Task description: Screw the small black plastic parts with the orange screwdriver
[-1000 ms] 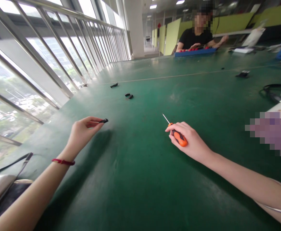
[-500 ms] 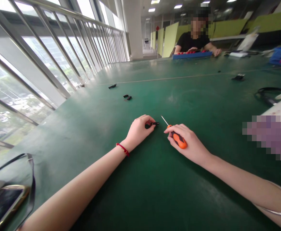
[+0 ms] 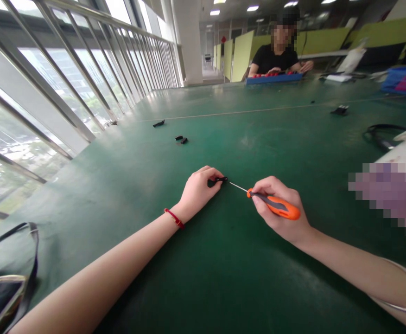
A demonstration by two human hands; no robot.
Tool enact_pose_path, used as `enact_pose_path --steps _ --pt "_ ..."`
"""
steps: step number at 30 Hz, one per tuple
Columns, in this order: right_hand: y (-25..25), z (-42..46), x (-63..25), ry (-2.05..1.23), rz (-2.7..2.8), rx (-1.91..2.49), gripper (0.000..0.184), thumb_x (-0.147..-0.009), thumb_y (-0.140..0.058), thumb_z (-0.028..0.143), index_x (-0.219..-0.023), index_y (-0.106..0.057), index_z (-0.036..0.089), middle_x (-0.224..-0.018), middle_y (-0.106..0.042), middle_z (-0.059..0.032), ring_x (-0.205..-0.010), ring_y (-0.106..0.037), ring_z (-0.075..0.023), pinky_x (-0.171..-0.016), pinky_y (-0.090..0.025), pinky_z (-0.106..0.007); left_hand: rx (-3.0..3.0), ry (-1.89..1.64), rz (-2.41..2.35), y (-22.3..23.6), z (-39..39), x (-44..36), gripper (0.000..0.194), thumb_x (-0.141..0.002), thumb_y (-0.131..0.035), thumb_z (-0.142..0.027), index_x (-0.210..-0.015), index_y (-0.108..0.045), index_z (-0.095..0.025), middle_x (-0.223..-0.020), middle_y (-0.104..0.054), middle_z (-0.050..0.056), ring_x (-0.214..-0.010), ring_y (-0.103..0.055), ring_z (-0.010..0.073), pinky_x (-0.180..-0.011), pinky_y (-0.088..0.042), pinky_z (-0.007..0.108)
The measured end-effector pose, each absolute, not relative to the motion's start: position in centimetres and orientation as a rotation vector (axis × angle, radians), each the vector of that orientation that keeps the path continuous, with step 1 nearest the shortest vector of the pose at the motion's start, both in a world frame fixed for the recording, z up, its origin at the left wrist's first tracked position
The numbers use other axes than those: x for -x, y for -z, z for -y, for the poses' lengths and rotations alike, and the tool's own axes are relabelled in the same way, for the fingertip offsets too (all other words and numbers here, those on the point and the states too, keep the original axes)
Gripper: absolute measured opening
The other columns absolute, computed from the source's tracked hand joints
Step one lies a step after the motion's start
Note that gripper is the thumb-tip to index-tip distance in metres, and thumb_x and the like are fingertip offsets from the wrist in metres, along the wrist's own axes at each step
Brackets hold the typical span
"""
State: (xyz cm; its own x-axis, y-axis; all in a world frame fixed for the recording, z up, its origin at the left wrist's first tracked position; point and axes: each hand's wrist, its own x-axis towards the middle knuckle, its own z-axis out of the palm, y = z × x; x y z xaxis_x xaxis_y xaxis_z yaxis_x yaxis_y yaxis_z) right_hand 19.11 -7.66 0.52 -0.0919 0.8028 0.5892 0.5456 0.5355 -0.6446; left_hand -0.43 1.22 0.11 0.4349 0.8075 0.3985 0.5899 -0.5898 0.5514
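Note:
My left hand (image 3: 205,185) is closed, pinching a small black part (image 3: 221,179) just above or on the green tabletop (image 3: 196,260). The exact kind of this part is too small to make out, and my fingers cover some of it. In my right hand (image 3: 282,208) is a screwdriver (image 3: 281,207) with an orange and dark grey handle. Its thin metal shaft points left, and the tip lies close to the near end of the black part, seemingly with a slight gap.
Several small black pieces (image 3: 181,139) lie farther back on the table. At the lower left are a phone (image 3: 1,301) and a black strap (image 3: 34,260). Across the table a person (image 3: 275,60) sits behind a blue tray (image 3: 274,79). A metal railing (image 3: 95,60) runs along the left.
My right hand has turned the screwdriver, so its shaft now lies flatter and its tip is nearer the black part. My left hand keeps its pinch. The view has shifted slightly.

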Motion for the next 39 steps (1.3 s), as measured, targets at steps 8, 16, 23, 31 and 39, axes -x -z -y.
enact_pose_path --steps 8,16,23,31,39 --pt "-0.62 7.48 -19.02 -0.287 1.771 1.131 0.004 -0.081 -0.056 0.020 -0.083 -0.053 0.022 -0.073 -0.062 0.0010 -0.065 -0.060 -0.0137 -0.066 -0.047 -0.029 -2.378 -0.925 -1.180 -0.14 -1.15 0.45 0.014 -0.079 -0.056 -0.016 -0.088 -0.067 -0.019 -0.086 -0.064 0.002 -0.078 -0.060 0.0138 -0.069 -0.048 0.025" --pt "-0.53 7.26 -18.99 -0.324 1.788 1.154 0.004 -0.081 -0.056 0.022 -0.083 -0.053 0.022 -0.073 -0.063 0.0015 -0.065 -0.060 -0.0137 -0.066 -0.047 -0.029 -2.395 -0.913 -1.178 -0.25 -1.08 0.45 0.015 -0.079 -0.056 -0.016 -0.088 -0.067 -0.019 -0.087 -0.064 0.002 -0.078 -0.060 0.0144 -0.070 -0.049 0.026" --pt "-0.87 7.31 -18.89 -0.330 1.754 1.185 0.007 -0.081 -0.059 0.029 -0.081 -0.054 0.023 -0.066 -0.066 0.0016 -0.061 -0.061 -0.0152 -0.063 -0.048 -0.030 -2.412 -0.891 -1.177 -0.35 -1.05 0.37 0.014 -0.079 -0.055 -0.016 -0.087 -0.067 -0.019 -0.088 -0.065 0.003 -0.079 -0.061 0.0148 -0.071 -0.050 0.027" --pt "-0.94 7.40 -18.75 -0.326 1.656 1.137 0.023 -0.077 -0.060 0.020 -0.098 -0.051 0.024 -0.070 -0.061 0.0030 -0.063 -0.062 -0.0135 -0.058 -0.049 -0.026 -2.418 -0.871 -1.193 -0.43 -0.99 0.34 0.015 -0.079 -0.055 -0.016 -0.088 -0.067 -0.019 -0.090 -0.065 0.003 -0.079 -0.062 0.0149 -0.071 -0.050 0.026" --pt "-0.86 7.52 -18.73 -0.287 1.753 1.174 0.014 -0.078 -0.061 0.023 -0.091 -0.054 0.025 -0.063 -0.061 0.0038 -0.059 -0.059 -0.0144 -0.062 -0.048 -0.029 -2.446 -0.860 -1.191 -0.44 -0.93 0.31 0.015 -0.079 -0.055 -0.016 -0.087 -0.067 -0.019 -0.092 -0.065 0.003 -0.081 -0.062 0.0154 -0.074 -0.051 0.027"
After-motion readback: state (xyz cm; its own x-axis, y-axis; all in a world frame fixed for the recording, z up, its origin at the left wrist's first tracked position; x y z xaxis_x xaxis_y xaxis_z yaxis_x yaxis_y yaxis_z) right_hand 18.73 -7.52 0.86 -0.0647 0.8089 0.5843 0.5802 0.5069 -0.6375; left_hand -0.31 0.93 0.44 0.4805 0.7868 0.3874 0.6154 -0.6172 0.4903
